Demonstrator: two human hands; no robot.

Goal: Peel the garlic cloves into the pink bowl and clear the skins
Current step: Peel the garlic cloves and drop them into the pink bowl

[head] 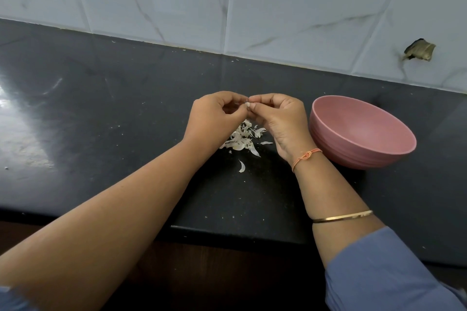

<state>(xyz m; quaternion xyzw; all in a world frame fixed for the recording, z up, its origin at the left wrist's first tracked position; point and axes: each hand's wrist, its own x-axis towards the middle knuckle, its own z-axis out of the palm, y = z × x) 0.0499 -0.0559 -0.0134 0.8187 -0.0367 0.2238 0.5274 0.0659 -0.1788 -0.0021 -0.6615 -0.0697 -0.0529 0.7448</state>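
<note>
Dark counter (101, 108) carries our skins (242, 137) and, right of them, the bowl (353, 156). Above the skins our left hand (217, 113) and right hand (280, 118) curl fingertips together, pinching one clove (248, 105).

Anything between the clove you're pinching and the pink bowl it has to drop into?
Nothing visible. The left hand and right hand pinch the garlic clove above the counter; the pink bowl stands just right of them, mouth open. The skins lie below the hands, off that path.
</note>
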